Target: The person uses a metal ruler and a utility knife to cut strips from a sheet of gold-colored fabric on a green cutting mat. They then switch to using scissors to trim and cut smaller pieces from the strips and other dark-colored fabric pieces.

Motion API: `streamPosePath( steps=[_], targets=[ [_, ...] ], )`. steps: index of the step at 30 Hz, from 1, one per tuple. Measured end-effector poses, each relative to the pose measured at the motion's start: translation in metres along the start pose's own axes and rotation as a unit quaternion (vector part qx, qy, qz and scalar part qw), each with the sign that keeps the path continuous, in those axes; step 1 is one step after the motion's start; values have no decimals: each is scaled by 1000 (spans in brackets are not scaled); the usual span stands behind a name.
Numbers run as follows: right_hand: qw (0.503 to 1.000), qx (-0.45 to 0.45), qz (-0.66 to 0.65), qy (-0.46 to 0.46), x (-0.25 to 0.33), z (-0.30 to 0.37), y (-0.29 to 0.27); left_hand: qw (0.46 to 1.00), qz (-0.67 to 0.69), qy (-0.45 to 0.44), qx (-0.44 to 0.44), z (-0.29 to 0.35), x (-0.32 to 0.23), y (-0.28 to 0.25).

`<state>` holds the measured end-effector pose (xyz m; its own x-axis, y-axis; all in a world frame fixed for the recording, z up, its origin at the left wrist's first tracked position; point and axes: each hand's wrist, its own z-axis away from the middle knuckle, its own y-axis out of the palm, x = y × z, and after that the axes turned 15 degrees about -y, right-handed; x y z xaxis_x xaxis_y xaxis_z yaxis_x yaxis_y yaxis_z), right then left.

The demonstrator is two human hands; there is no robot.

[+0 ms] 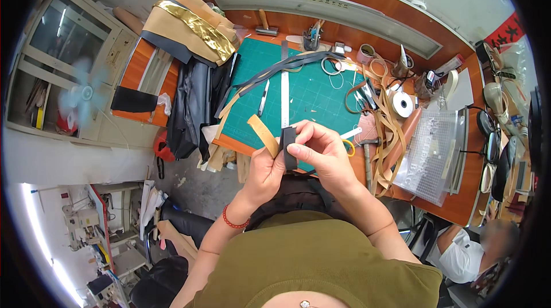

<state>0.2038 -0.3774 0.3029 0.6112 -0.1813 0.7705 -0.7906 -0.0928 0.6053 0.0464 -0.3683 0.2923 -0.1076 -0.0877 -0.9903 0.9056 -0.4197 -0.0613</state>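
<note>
Both hands meet above the near edge of the desk. My left hand (265,171) is closed on a tan strip (263,134), whose free end sticks up toward the mat. A short black strip (289,146) stands between the two hands, pinched by the thumb and fingers of my right hand (322,154). The left fingertips touch the black strip's near side; whether the tan and black strips are joined is hidden. Behind them a steel ruler (285,98) lies on a green cutting mat (310,93), with a pen-shaped knife (264,98) to its left.
Long black and tan strips (281,66) cross the mat. Yellow-handled scissors (349,146), a hammer (369,136), tan straps (396,136), a white spool (402,103) and a clear grid sheet (427,156) lie at right. Folded sheets (189,26) are piled at left. Another person (473,250) sits at lower right.
</note>
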Motion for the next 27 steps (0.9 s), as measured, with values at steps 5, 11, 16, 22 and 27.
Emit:
streamPosePath(
  steps=[5,11,16,22,27],
  targets=[
    [1000,-16,-9,-15,-7,5,-2,999,-37,8,11,1,4,-4],
    [996,19,-79,45,1,-1,-10,997,-19,71,10,3,10,-11],
    [995,23,-66,65,3,-1,-8,983,-136,118,-27,1,-2,-6],
    [998,-25,-13,63,-7,8,-5,986,-156,40,46,9,3,-18],
    [997,-52,48,-30,-9,10,8,999,38,-2,22,11,-17,5]
  ],
)
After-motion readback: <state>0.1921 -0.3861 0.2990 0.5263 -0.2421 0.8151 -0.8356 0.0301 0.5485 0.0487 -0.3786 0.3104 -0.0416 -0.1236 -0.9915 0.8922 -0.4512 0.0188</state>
